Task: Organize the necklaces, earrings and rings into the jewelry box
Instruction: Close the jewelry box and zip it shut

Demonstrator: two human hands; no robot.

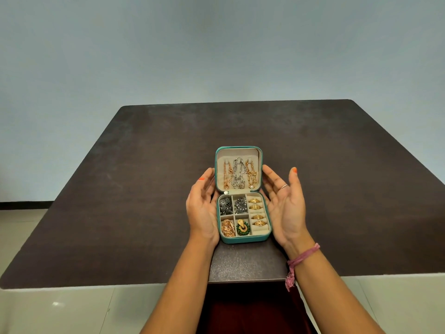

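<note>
A small teal jewelry box (243,240) lies open on the dark table, lid standing up at the back. Gold and silver necklaces (238,174) hang inside the lid. Dark and gold earrings (233,216) fill the left compartments of the base. Several gold rings (257,212) sit in the padded slots on the right. My left hand (201,208) is just left of the box, palm turned inward, fingers relaxed and straight. My right hand (285,203) mirrors it on the right side, a thin ring on one finger. Neither hand holds anything; whether they touch the box sides I cannot tell.
The dark brown table (120,189) stretches wide on both sides and behind the box. Its near edge runs close to my forearms, with a pale tiled floor (60,312) below. A pink thread band (301,260) circles my right wrist.
</note>
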